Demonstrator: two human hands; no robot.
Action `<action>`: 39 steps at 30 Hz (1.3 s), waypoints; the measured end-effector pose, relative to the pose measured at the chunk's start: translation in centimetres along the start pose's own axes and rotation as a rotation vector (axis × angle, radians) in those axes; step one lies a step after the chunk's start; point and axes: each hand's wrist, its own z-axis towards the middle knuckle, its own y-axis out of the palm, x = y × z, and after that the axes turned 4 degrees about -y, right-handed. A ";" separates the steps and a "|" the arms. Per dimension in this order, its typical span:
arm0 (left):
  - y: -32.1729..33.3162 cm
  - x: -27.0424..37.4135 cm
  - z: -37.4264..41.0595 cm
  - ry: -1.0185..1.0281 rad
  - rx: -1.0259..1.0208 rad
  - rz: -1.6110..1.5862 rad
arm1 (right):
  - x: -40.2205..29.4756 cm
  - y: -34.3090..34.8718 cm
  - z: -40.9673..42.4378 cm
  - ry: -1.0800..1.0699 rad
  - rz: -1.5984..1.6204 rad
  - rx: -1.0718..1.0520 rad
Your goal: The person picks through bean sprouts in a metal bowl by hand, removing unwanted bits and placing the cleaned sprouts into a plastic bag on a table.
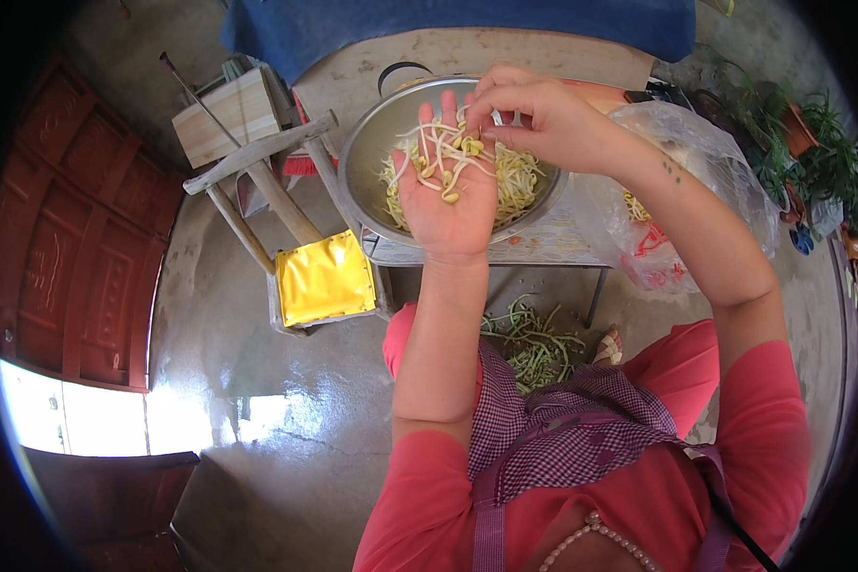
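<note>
Palm up over a steel bowl, my left hand bears several loose bean sprouts, its fingers spread and only slightly curled. My right hand is at the sprouts from the right, thumb and index finger close together by the yellow heads; whether a sprout is pinched between them is hard to tell. More bean sprouts lie in the bowl beneath. The bowl stands on a low patterned table. Right of it is a clear plastic bag with sprouts inside.
Green bean pods or stems lie on the floor between my legs. A wooden chair with a yellow seat cover stands at the left, near a red broom. Potted plants are at the right, red doors far left.
</note>
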 end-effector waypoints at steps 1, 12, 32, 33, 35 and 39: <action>-0.1 0.1 0.0 -0.007 -0.010 -0.002 | 0.2 0.2 -0.2 -0.003 -0.032 -0.020; 0.7 -0.1 -0.1 0.000 -0.033 0.053 | -0.4 -0.9 -0.2 0.355 0.404 0.013; 2.6 0.6 0.6 0.033 0.151 0.515 | -9.1 -3.6 -12.5 0.265 0.453 -0.730; 2.7 0.7 1.4 0.023 0.186 0.669 | -9.2 -4.1 -13.4 0.260 0.455 -0.692; 2.6 1.8 2.9 0.012 0.271 0.978 | -9.4 -4.9 -14.7 0.262 0.437 -0.651; 2.6 5.3 6.3 -0.158 0.164 2.090 | -9.8 -5.4 -16.8 0.195 0.413 -0.570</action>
